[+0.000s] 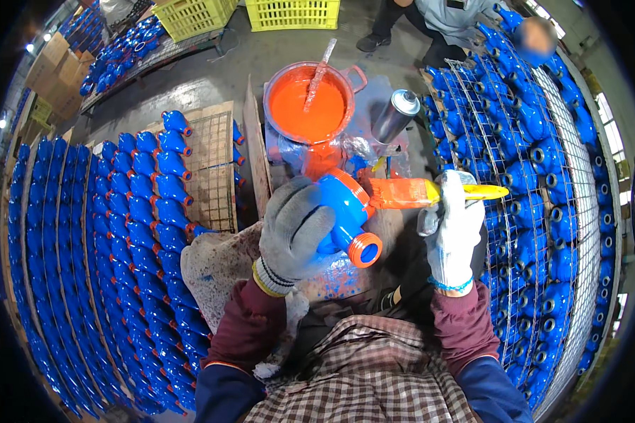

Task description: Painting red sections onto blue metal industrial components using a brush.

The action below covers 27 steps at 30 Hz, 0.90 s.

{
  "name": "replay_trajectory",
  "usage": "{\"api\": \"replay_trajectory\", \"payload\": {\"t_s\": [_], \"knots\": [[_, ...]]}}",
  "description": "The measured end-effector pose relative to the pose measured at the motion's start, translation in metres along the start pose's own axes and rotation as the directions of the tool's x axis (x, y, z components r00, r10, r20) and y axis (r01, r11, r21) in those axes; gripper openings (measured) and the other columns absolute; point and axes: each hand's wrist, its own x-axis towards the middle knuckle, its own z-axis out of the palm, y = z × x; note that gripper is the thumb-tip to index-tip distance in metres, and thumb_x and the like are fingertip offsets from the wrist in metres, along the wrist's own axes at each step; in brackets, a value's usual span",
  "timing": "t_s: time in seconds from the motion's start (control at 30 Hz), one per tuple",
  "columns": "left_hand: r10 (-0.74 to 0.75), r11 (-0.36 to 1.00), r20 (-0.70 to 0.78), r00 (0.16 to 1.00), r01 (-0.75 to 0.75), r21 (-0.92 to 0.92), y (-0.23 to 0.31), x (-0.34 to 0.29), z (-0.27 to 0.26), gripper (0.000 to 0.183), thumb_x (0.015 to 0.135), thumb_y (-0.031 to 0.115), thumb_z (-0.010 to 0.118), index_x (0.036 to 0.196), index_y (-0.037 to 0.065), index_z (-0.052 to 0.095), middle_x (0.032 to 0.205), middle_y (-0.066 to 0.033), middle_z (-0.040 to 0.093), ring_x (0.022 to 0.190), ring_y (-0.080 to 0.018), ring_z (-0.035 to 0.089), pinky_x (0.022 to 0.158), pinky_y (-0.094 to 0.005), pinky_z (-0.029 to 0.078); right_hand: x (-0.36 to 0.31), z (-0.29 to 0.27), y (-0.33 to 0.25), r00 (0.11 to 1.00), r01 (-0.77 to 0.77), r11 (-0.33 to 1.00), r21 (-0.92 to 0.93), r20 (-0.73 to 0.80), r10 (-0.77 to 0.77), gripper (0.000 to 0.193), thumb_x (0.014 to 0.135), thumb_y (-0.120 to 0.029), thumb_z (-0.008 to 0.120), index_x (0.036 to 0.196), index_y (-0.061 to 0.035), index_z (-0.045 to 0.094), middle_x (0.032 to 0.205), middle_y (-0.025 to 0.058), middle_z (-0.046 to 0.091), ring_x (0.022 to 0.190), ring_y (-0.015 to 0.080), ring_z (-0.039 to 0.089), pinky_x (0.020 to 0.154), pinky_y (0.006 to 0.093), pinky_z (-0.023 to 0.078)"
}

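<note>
My left hand (293,229), in a grey knit glove, grips a blue cast pump housing (346,211) with orange-painted rims, held in front of my chest. My right hand (453,229), in a white glove, holds a paintbrush (430,192) with a yellow handle. Its orange-loaded bristles touch the housing's upper orange rim. Just beyond, a round pot of orange paint (309,106) stands on the floor with a stir stick (319,74) leaning in it.
Rows of blue housings fill a wire rack (134,233) on my left and another rack (536,176) on my right. A silver spray can (395,116) stands beside the pot. A crouching person (458,21) works at the far right. Yellow crates (293,14) sit behind.
</note>
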Motion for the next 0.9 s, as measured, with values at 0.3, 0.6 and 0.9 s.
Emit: {"api": "replay_trajectory", "payload": {"t_s": [0.3, 0.6, 0.9], "knots": [[-0.011, 1.000, 0.002, 1.000, 0.011, 0.028, 0.008, 0.001, -0.003, 0.063, 0.055, 0.023, 0.087, 0.110, 0.013, 0.059, 0.119, -0.0137, 0.055, 0.109, -0.0390, 0.056, 0.091, -0.0497, 0.050, -0.004, -0.002, 0.000, 0.998, -0.009, 0.994, -0.111, -0.063, 0.002, 0.028, 0.087, -0.024, 0.072, 0.101, -0.0015, 0.064, 0.086, 0.0038, 0.062, 0.069, 0.0075, 0.053, 0.061, 0.0232, 0.043], [0.100, 0.989, 0.031, 0.994, -0.103, 0.106, 0.013, 0.008, -0.003, 0.050, 0.062, 0.016, 0.081, 0.106, 0.018, 0.058, 0.115, -0.0092, 0.054, 0.103, -0.0341, 0.057, 0.085, -0.0476, 0.052, -0.010, -0.006, -0.006, 0.999, 0.008, 0.996, -0.091, -0.047, -0.013, 0.025, 0.083, -0.019, 0.075, 0.099, -0.0035, 0.063, 0.076, 0.0025, 0.062, 0.056, 0.0060, 0.053, 0.050, 0.0210, 0.040], [0.352, 0.878, 0.134, 0.926, -0.376, 0.297, 0.020, 0.001, -0.004, 0.046, 0.066, 0.017, 0.077, 0.106, 0.024, 0.057, 0.111, -0.0033, 0.053, 0.098, -0.0266, 0.059, 0.076, -0.0431, 0.054, -0.024, -0.036, -0.021, 0.970, 0.241, 0.970, -0.040, 0.037, -0.239, 0.021, 0.081, -0.005, 0.071, 0.099, -0.0050, 0.060, 0.077, 0.0033, 0.061, 0.054, 0.0067, 0.051, 0.050, 0.0205, 0.042]]}}
